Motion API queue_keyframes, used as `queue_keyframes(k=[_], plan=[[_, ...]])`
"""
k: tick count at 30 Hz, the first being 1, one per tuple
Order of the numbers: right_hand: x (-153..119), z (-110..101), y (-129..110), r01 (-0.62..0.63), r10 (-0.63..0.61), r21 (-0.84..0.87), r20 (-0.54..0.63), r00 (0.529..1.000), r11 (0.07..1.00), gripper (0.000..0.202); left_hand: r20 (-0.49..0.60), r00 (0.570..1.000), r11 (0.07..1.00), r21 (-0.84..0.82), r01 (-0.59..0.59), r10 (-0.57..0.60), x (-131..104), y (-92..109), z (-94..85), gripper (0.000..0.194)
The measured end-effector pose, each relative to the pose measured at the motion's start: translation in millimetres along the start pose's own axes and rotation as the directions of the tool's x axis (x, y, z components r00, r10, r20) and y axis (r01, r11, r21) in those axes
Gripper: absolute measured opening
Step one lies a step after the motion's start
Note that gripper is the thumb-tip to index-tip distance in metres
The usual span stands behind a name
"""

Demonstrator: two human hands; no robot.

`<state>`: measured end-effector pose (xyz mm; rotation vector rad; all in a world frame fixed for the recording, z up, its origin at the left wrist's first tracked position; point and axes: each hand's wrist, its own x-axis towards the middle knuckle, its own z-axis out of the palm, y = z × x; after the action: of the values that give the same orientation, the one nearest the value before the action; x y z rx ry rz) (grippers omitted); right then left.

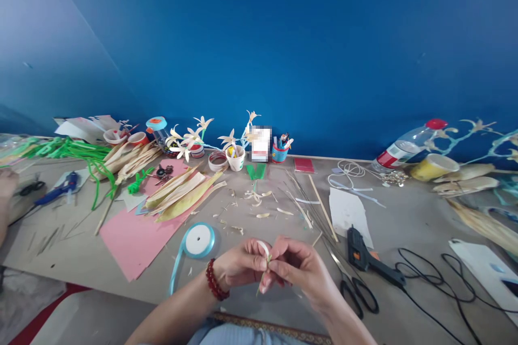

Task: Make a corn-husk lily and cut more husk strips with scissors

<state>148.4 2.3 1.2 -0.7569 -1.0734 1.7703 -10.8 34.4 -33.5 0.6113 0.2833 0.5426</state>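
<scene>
My left hand [247,265], with a red bead bracelet [217,279] on its wrist, pinches a small flower piece with a pale curved petal [264,248] and a thin stem pointing down. Touching the same piece from the right, my right hand [292,263] has its thumb and fingertips pressed together at the petal's base. A roll of light blue ribbon [199,240] lies left of my hands. Beyond them, loose pale petals [263,215] are scattered on the grey table. Black-handled scissors [356,292] rest just right of my right hand.
A black glue gun [364,253] and its cable lie at the right, near a plastic bottle [400,148]. Corn husks [182,194] lie on pink paper [133,237] at the left. Flowers stand by a white cup [235,158]. Another person's hand [7,188] shows at the far left.
</scene>
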Motion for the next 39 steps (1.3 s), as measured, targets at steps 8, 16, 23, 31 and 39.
queue_keyframes(k=[8,16,23,31,39], plan=[[-2,4,-3,-0.007,0.008,0.052,-0.017,1.0,0.999,0.022,0.0,0.997,0.996,-0.026,0.081,-0.081,-2,3,0.3,0.035],[-3,5,-4,-0.061,0.071,0.092,-0.105,0.992,0.994,0.029,-0.091,0.994,0.997,-0.049,0.051,-0.055,-1,5,7.9,0.036],[2,-2,-8,0.007,-0.017,-0.036,-0.299,0.954,0.999,0.033,-0.265,0.877,0.86,0.44,-0.26,0.4,-6,12,29.3,0.017],[4,1,2,0.071,-0.135,-0.175,-0.383,0.914,0.982,0.034,-0.142,0.766,0.461,0.86,-0.217,0.626,-12,14,30.1,0.013],[2,-1,9,0.023,-0.06,-0.094,-0.416,0.907,0.995,0.035,-0.045,0.741,0.254,0.952,-0.172,0.67,-15,18,40.0,0.009]])
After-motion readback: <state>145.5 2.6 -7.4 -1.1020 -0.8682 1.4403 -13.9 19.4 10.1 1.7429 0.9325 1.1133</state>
